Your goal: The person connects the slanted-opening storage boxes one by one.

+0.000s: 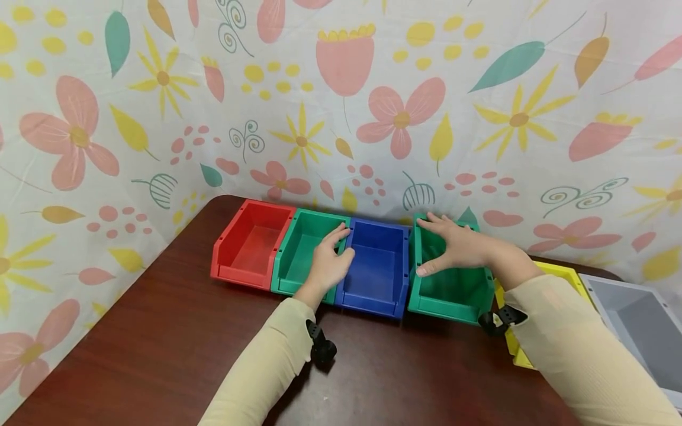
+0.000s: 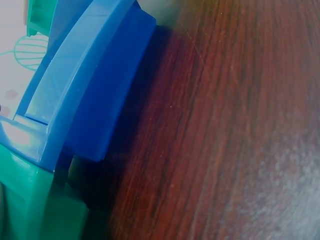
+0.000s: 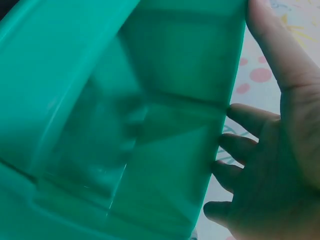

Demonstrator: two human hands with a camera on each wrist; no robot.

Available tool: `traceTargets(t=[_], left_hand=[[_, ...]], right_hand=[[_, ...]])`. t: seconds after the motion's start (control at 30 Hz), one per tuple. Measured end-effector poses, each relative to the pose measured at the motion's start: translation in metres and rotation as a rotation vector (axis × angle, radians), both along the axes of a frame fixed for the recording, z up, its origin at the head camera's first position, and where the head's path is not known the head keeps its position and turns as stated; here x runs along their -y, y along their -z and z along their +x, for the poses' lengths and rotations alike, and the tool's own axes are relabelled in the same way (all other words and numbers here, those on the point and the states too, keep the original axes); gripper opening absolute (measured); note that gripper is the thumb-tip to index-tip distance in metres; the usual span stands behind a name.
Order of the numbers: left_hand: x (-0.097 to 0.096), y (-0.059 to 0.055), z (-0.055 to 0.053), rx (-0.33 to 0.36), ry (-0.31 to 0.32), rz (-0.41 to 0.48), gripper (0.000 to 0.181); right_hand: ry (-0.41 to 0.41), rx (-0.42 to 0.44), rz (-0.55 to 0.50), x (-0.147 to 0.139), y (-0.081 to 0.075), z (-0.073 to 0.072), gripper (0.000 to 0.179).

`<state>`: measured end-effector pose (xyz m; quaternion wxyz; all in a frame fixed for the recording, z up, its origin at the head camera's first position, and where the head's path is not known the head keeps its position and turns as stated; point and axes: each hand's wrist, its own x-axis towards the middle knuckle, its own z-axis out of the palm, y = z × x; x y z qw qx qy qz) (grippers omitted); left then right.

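Note:
In the head view my left hand (image 1: 330, 260) lies over the adjoining side walls of a green bin (image 1: 303, 248) and a blue bin (image 1: 375, 263). Its forefinger stretches toward their back corner, with the thumb apart on the blue side. My right hand (image 1: 458, 245) spreads over a second green bin (image 1: 447, 299), thumb at the left wall and fingers toward the back. From the right wrist, the fingertips (image 3: 227, 172) meet the rim of this green bin (image 3: 175, 135). The left wrist view shows the front of the blue bin (image 2: 75, 75) beside the first green bin (image 2: 25, 195).
A red bin (image 1: 253, 242) ends the row on the left. Beyond the second green bin, a yellow bin (image 1: 559, 272) lies partly under my right forearm, with a grey bin (image 1: 639, 319) farther right. A floral cloth (image 1: 341, 118) hangs behind the dark wooden table (image 1: 160, 331).

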<state>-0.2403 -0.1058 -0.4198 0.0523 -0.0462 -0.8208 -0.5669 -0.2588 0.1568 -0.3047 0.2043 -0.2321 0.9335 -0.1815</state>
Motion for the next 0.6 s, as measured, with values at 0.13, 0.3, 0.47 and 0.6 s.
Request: traceTargets(t=[0.13,0.3,0.47,0.6], left_hand=[[-0.002,-0.011,0.006,0.001,0.000,0.021,0.048],[-0.003,-0.003,0.002,-0.006,0.012,0.024,0.048],[-0.002,0.001,0.001,-0.001,0.017,0.034,0.049],[0.000,0.001,0.001,0.005,0.007,0.024,0.049]], right_hand=[[0.003,0.004,0.008,0.000,0.001,-0.002,0.108],[0.013,0.015,0.029,0.001,0.002,-0.003,0.109],[0.007,0.021,0.057,0.004,0.003,-0.004,0.111],[0.010,0.042,0.068,0.008,0.004,-0.004,0.113]])
